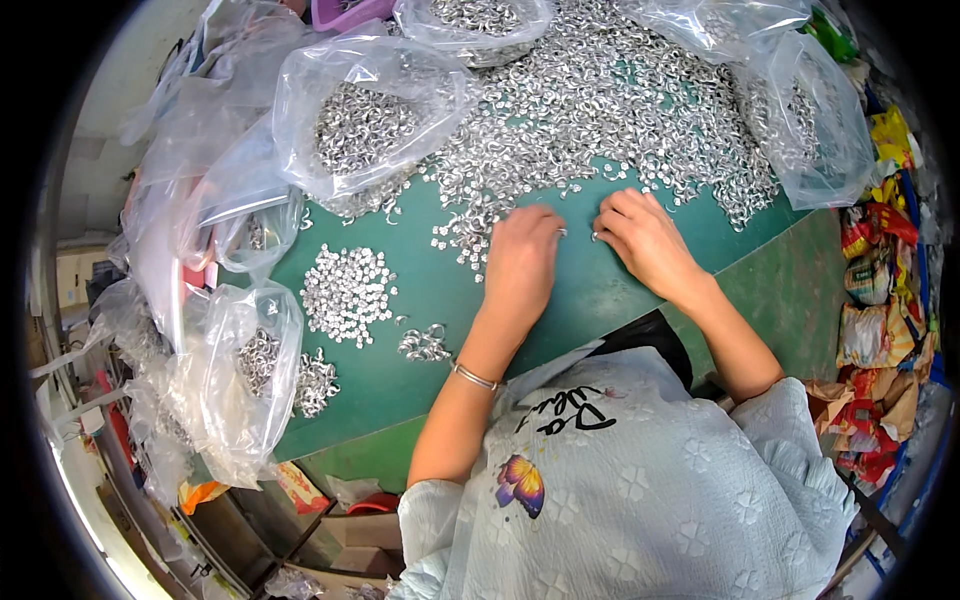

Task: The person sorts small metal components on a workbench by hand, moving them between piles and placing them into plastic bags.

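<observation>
Over the green tabletop (570, 290), my left hand (522, 262) is curled, its fingers slightly blurred, with a small silver metal part (562, 232) at the thumb and fingertips. Facing it, my right hand (643, 240) pinches another small silver metal part (597, 236). A short gap separates the two hands. Just beyond them spreads a large heap of small curved silver metal parts (600, 120), whose near edge lies beside my left fingers. Left of my left hand sit a flat cluster of small round-looking silver parts (348, 295) and a little pile of curved ones (425, 344).
Clear plastic bags of metal parts stand at the left (375, 120), lower left (255, 365), back (475, 25) and right (810, 120). A purple container (350, 12) is at the back. Colourful packets (875, 330) line the right side. Cardboard boxes (350, 545) lie below the table's left end.
</observation>
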A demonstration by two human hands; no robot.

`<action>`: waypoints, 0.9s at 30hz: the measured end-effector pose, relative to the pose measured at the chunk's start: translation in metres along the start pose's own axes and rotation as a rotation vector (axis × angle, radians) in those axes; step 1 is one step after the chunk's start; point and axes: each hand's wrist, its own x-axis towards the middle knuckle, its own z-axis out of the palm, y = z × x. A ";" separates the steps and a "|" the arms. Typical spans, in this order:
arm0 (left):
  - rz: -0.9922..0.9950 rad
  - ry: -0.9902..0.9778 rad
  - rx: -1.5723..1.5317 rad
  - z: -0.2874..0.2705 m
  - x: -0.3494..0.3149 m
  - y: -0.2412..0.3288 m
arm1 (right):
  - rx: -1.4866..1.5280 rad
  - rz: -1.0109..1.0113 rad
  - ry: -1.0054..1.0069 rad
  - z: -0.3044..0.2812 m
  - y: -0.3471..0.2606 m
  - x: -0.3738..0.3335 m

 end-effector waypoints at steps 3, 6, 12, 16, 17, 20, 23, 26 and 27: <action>0.035 -0.088 0.021 0.003 0.009 0.003 | -0.090 0.023 0.009 -0.012 0.003 -0.002; 0.007 -0.136 0.047 -0.003 0.013 0.000 | -0.135 0.053 -0.005 -0.024 0.008 -0.005; -0.020 -0.146 0.073 -0.009 0.011 0.000 | -0.025 -0.004 0.122 -0.005 0.005 0.019; -0.086 -0.029 0.019 -0.026 0.005 0.007 | -0.151 0.030 0.186 0.018 -0.003 0.036; -0.107 0.009 -0.016 -0.031 -0.002 0.010 | -0.203 0.060 0.196 0.020 -0.004 0.036; -0.240 0.089 -0.009 -0.047 -0.031 0.020 | -0.228 0.026 0.198 0.025 -0.009 0.033; -0.319 0.085 0.110 -0.054 -0.067 0.015 | -0.212 0.002 0.230 0.031 -0.016 0.034; -0.366 0.103 0.226 -0.062 -0.081 0.012 | -0.217 -0.025 0.203 0.031 -0.016 0.037; -0.383 0.111 0.228 -0.064 -0.086 0.011 | -0.219 -0.035 0.182 0.032 -0.016 0.037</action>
